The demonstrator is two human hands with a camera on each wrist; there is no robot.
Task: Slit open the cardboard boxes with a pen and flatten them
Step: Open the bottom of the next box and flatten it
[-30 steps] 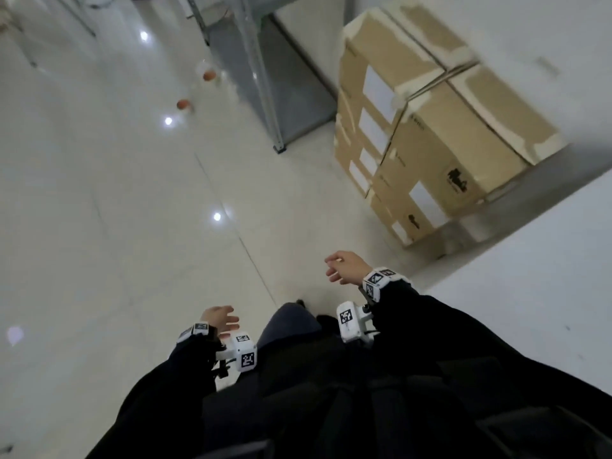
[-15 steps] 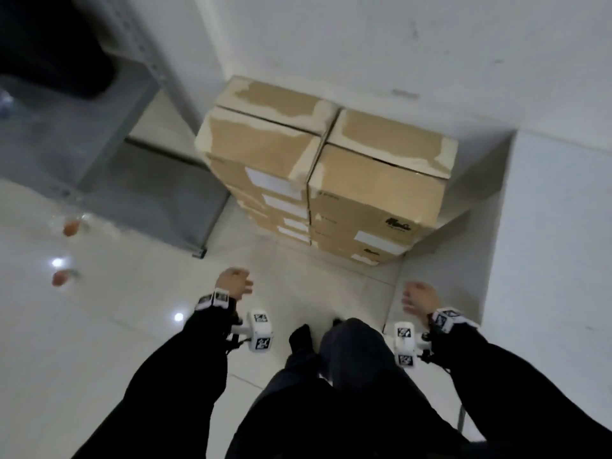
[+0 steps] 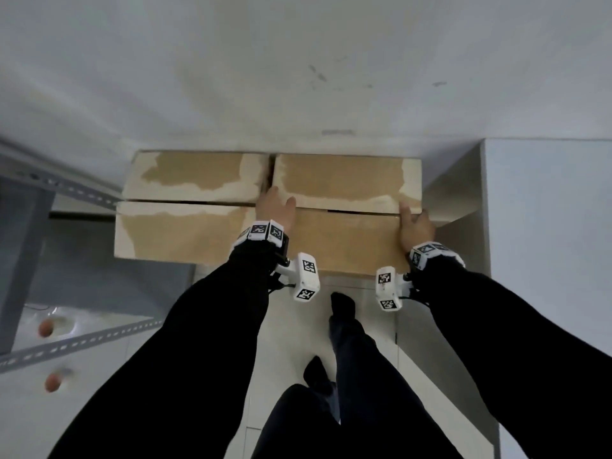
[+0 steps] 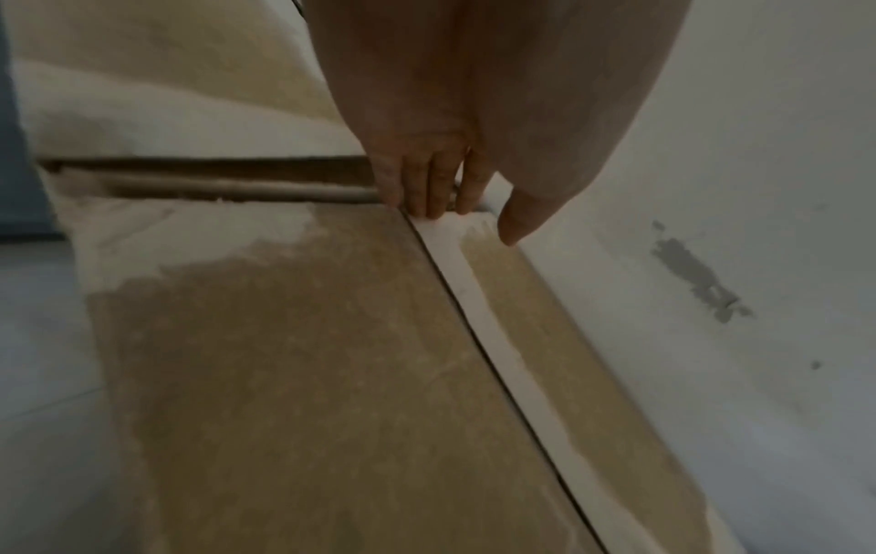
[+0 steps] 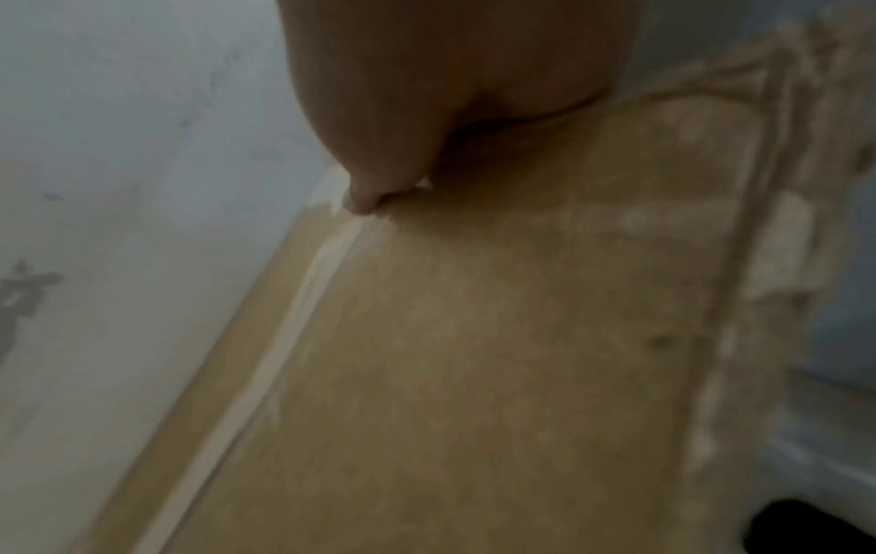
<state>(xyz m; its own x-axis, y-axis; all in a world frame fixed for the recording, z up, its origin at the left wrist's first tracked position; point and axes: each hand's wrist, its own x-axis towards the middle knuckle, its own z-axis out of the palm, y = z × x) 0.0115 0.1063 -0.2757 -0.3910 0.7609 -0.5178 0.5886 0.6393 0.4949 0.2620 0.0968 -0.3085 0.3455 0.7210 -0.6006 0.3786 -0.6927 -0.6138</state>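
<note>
Two stacks of brown cardboard boxes stand side by side against the white wall; white torn patches mark their tops. My left hand (image 3: 276,210) is at the left edge of the right-hand box (image 3: 344,241). Its fingers (image 4: 426,191) hook down into the gap between that box and the left-hand box (image 3: 185,233), and the thumb lies on the far flap. At the same box's right edge sits my right hand (image 3: 414,223), thumb (image 5: 365,202) on the centre seam, fingers bent over the side. No pen is in view.
A grey metal shelf frame (image 3: 66,346) stands on the left, with small orange objects (image 3: 46,327) on the floor beside it. A white panel (image 3: 546,260) closes the right side. My feet (image 3: 342,304) are on the pale tiled floor just before the boxes.
I have turned and walked up to the boxes. Both hands, which hung free at my sides, have reached forward onto the top right-hand box.
</note>
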